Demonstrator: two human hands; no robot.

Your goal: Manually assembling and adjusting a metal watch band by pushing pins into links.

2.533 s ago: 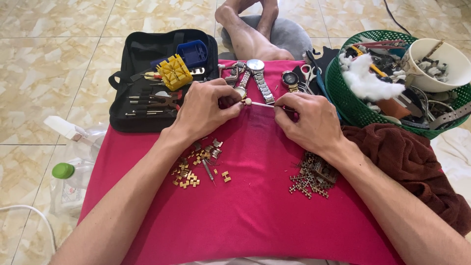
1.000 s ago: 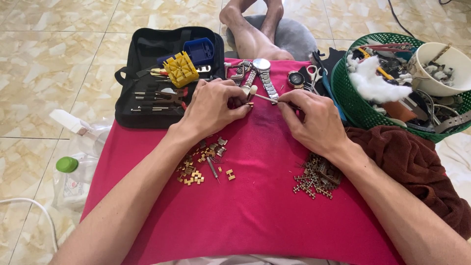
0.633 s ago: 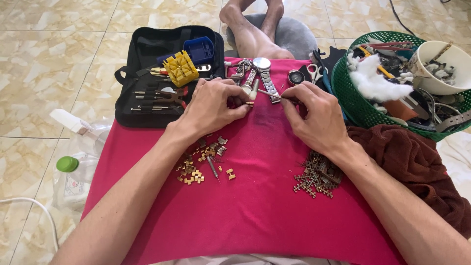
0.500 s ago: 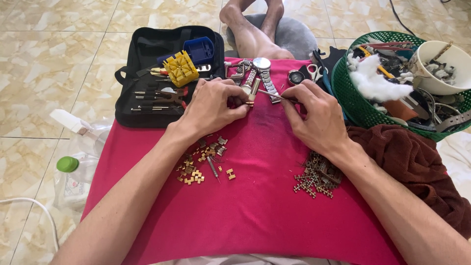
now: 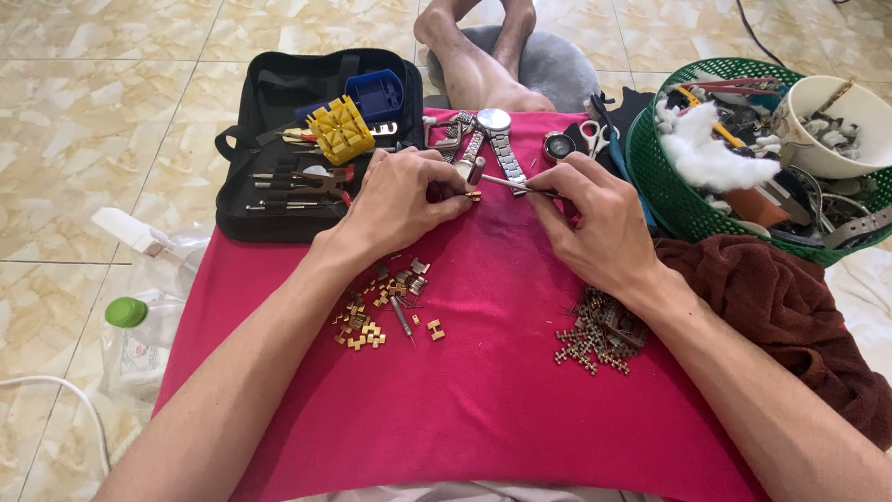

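My left hand (image 5: 401,197) pinches a small gold watch-band link (image 5: 473,195) at its fingertips over the red cloth (image 5: 483,372). My right hand (image 5: 595,223) grips a thin metal pin tool (image 5: 509,184) whose tip points left at the link. A silver wristwatch (image 5: 497,139) with its metal band lies just beyond the hands. On the cloth below my left hand is a scatter of gold links (image 5: 381,311) with a small pin (image 5: 402,321). Beside my right wrist sits a pile of darker links (image 5: 599,333).
An open black tool case (image 5: 307,149) holds a yellow block, a blue holder and small tools. A green basket (image 5: 762,158) at the right holds cotton, a white bowl and straps. A brown cloth (image 5: 780,307), scissors (image 5: 595,135), a green-capped bottle (image 5: 130,321) and bare feet on a grey cushion surround.
My right hand drew slightly away from the link, then brought the pin tool's tip back to it. My left hand has kept the link in place.
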